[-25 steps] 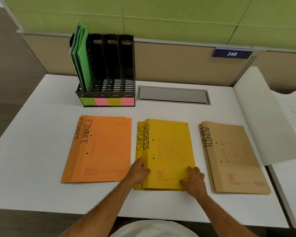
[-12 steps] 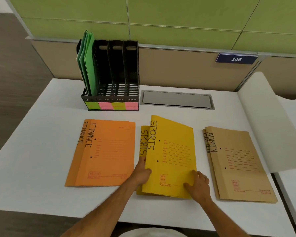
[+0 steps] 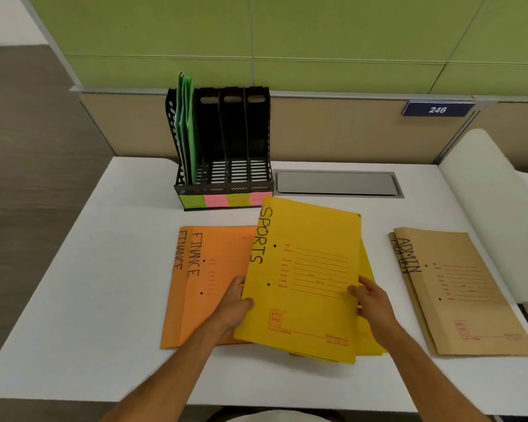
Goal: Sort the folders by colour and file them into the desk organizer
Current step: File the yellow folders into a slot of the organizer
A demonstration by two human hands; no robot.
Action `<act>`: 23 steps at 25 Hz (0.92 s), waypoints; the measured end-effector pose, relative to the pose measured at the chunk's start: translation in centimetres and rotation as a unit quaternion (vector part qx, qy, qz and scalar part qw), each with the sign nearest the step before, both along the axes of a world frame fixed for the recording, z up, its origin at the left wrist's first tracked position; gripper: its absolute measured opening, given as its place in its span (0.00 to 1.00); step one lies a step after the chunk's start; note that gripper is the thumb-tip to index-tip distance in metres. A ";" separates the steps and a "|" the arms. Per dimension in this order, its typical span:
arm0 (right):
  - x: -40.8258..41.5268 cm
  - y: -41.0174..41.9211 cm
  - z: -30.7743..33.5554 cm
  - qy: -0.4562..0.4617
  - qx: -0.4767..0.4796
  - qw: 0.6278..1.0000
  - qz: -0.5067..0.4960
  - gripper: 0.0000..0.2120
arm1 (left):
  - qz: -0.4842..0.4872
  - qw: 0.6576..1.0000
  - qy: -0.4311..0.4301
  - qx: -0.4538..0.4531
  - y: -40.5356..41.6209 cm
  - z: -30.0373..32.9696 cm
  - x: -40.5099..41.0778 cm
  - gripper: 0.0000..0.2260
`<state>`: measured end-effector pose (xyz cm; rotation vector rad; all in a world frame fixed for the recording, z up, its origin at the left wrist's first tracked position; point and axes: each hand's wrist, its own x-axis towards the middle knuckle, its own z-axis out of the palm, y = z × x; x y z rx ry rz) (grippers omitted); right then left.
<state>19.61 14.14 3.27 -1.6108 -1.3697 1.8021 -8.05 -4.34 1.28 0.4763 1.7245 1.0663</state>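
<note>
I hold a yellow SPORTS folder [image 3: 308, 269] tilted above the desk, my left hand [image 3: 235, 303] gripping its left edge and my right hand [image 3: 371, 303] its right edge. A second yellow folder [image 3: 369, 339] lies partly hidden beneath it. Two orange FINANCE folders [image 3: 205, 284] lie stacked on the left, their right side covered by the lifted folder. Two brown ADMIN folders [image 3: 457, 293] lie stacked on the right. The black desk organizer [image 3: 226, 153] stands at the back, green folders [image 3: 186, 126] upright in its leftmost slot; the other three slots hold nothing.
Coloured sticky labels [image 3: 226, 200] run along the organizer's front. A grey cable hatch [image 3: 336, 182] is set into the white desk [image 3: 104, 300] behind the folders. A white chair back [image 3: 494, 208] leans in at the right. A partition with sign 246 [image 3: 437, 109] closes the rear.
Both hands have lifted the top yellow folder off its stack and raised it up and leftward over the orange folders. My view has also tilted.
</note>
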 end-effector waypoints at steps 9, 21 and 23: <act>-9.8 -6.3 2.2 0.077 -0.084 0.993 -0.006 0.18 | 0.005 1.000 -0.020 0.020 -5.4 -0.4 -8.6 0.23; -15.1 -5.9 4.7 0.101 0.003 0.993 0.069 0.24 | -0.077 0.993 0.089 0.031 -4.5 0.5 -15.4 0.25; -16.2 -6.0 5.2 0.098 0.029 0.993 0.059 0.21 | -0.092 0.988 0.120 0.035 -3.4 0.6 -16.7 0.23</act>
